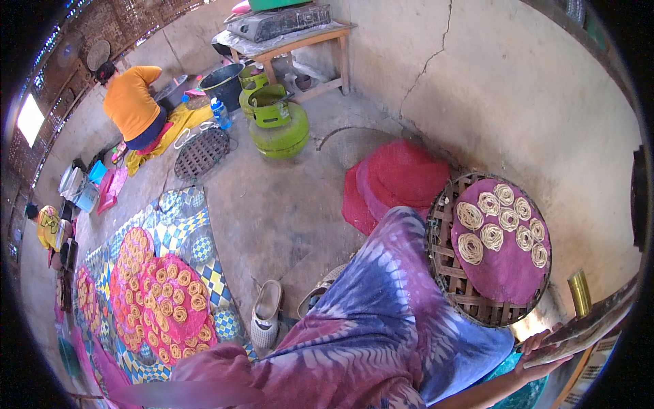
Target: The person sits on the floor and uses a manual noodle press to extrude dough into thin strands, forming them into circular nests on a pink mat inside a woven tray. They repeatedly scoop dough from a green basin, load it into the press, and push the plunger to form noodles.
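At the lower right my right hand (541, 360) is closed around the near end of a thick wooden bar (593, 330). I cannot tell whether all the fingers there belong to that one hand. My left hand does not show. A brass-coloured cylinder (580, 293) stands up beside the bar. Next to my knee, a round woven bamboo tray (441, 252) carries a purple round sheet (501, 279). Several pale coils of thin strands (508, 219) lie on that sheet, apart from my hand. My tie-dyed garment (381, 300) covers my legs.
Red cloths (398, 177) lie by the wall. On the left, a patterned mat (201, 249) holds pink sheets with several yellowish coils. Green gas cylinders (279, 133) stand near a wooden table (293, 42). Sandals (266, 313) sit nearby. A person in orange (133, 102) and another in yellow (49, 228) are farther off.
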Demonstrator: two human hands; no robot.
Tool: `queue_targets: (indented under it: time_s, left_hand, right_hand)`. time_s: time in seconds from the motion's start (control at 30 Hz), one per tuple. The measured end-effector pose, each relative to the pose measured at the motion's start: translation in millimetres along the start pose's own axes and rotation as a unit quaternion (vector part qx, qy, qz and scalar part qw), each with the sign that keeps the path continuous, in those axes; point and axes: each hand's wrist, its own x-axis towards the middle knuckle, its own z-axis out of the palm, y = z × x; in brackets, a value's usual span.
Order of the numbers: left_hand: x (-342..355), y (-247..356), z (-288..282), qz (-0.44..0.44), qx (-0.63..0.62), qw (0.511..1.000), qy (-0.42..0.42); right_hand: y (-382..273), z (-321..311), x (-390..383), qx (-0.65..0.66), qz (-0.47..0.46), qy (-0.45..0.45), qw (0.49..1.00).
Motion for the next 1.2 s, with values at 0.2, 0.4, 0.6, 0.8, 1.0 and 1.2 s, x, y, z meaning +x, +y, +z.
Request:
queue_targets:
  time_s: [0.2, 0.4, 0.6, 0.8, 1.0, 1.2]
  left_hand:
    - [2, -3, 8, -0.007, -0.006, 1.000, -0.013]
    - [-5, -4, 19, -0.012, -0.028, 0.999, -0.013]
    - [-5, -4, 23, -0.018, 0.012, 0.999, -0.049]
    - [6, 55, -57, -0.017, 0.195, 0.972, -0.126]
    - [-44, 275, -252, 0.257, 0.188, 0.944, 0.087]
    - [-204, 504, -237, 0.798, -0.306, 0.502, -0.136]
  right_hand:
    - [-2, -2, -7, -0.061, -0.014, 0.057, 0.996]
    - [-1, 17, -5, -0.074, -0.007, 0.054, 0.996]
    - [5, 22, -4, -0.068, 0.004, 0.140, 0.988]
    - [6, -3, -18, 0.057, 0.109, 0.152, 0.981]
    - [23, 26, -34, -0.121, 0.163, 0.170, 0.964]
    - [-11, 84, -13, -0.220, 0.264, -0.085, 0.935]
